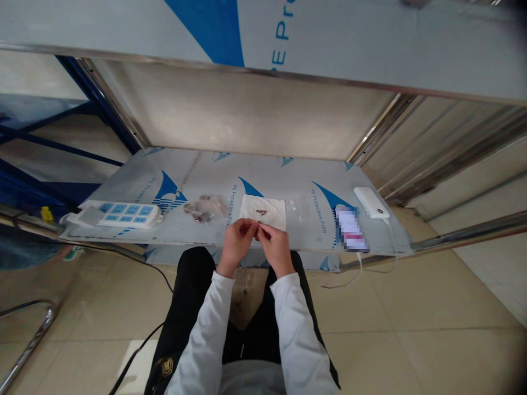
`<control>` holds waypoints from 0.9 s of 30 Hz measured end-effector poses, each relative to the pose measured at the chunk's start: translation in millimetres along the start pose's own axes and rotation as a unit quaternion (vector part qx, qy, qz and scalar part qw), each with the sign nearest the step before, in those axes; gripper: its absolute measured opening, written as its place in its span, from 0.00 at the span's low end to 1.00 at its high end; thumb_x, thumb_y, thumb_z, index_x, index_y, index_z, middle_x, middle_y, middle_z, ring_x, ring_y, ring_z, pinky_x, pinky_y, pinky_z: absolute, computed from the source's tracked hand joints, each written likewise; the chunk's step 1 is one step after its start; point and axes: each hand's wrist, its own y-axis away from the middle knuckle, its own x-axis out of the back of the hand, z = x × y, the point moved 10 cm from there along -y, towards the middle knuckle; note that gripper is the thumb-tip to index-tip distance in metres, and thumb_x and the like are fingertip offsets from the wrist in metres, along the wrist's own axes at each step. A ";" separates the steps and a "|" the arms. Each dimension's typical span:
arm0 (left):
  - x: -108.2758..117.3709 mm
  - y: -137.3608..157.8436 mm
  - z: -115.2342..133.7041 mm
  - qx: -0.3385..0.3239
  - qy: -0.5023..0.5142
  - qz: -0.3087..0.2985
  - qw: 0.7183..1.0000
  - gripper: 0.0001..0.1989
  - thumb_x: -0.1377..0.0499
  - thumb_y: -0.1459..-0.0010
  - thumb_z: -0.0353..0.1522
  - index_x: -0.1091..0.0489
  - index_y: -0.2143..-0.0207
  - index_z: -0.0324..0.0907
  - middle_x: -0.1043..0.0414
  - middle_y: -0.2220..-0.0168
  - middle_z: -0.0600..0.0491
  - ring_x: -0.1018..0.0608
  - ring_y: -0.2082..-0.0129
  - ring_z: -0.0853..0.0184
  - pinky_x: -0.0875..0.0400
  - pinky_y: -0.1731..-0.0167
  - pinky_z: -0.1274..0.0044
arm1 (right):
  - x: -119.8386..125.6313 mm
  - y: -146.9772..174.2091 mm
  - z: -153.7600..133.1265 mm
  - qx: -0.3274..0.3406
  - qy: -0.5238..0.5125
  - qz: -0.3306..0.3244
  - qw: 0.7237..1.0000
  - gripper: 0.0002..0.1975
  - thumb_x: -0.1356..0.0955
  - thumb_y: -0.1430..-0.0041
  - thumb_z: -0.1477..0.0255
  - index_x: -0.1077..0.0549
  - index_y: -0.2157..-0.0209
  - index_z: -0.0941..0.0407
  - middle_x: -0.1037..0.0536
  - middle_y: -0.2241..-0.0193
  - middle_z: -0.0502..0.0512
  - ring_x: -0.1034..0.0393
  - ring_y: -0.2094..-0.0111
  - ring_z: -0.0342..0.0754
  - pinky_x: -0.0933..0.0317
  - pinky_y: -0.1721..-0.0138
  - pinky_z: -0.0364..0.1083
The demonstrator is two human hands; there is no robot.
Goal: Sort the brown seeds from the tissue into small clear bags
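My left hand and my right hand meet at the fingertips above the front edge of the shelf. Both are closed in a pinch, and whatever lies between the fingers is too small to make out. Just beyond them a white sheet lies flat, with a few small brownish pieces on it. Left of the sheet is a clear plastic bag with reddish-brown contents. Another clear plastic bag, thin and nearly see-through, is at the sheet's right.
A white power strip with blue sockets lies at the shelf's left end. On the right are a phone and a white power bank with a cable. The film-covered shelf sits below a higher panel.
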 end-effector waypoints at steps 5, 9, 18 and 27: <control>5.8 10.0 16.4 0.013 -0.129 0.085 0.988 0.09 0.43 0.48 0.34 0.28 0.67 0.37 0.22 0.69 0.46 0.21 0.70 0.65 0.29 0.68 0.75 | 15.8 -3.4 1.4 -0.022 0.092 0.048 0.994 0.13 0.37 0.42 0.70 0.21 0.65 0.57 0.20 0.74 0.55 0.25 0.73 0.48 0.35 0.68 0.43; 8.9 17.3 41.7 -0.003 -0.356 0.102 0.929 0.06 0.45 0.48 0.30 0.28 0.70 0.39 0.23 0.72 0.47 0.21 0.70 0.62 0.32 0.67 0.74 | 30.4 1.9 9.2 -0.089 0.199 0.114 0.969 0.10 0.36 0.46 0.72 0.21 0.70 0.57 0.20 0.76 0.57 0.26 0.72 0.50 0.37 0.65 0.44; 5.2 9.9 50.7 -0.050 -0.306 0.069 0.948 0.05 0.46 0.45 0.29 0.33 0.65 0.40 0.25 0.67 0.48 0.23 0.69 0.66 0.31 0.66 0.75 | 6.8 -0.3 -12.7 0.098 0.052 0.029 0.993 0.28 0.38 0.50 0.80 0.31 0.46 0.53 0.30 0.48 0.59 0.35 0.46 0.50 0.40 0.47 0.51; 6.1 5.6 48.5 -0.046 -0.194 -0.015 0.980 0.07 0.48 0.42 0.30 0.33 0.62 0.41 0.25 0.68 0.53 0.24 0.77 0.72 0.33 0.73 0.80 | -3.7 3.3 -13.7 0.095 0.001 -0.044 0.994 0.41 0.27 0.56 0.71 0.41 0.40 0.54 0.37 0.40 0.60 0.45 0.39 0.56 0.49 0.40 0.55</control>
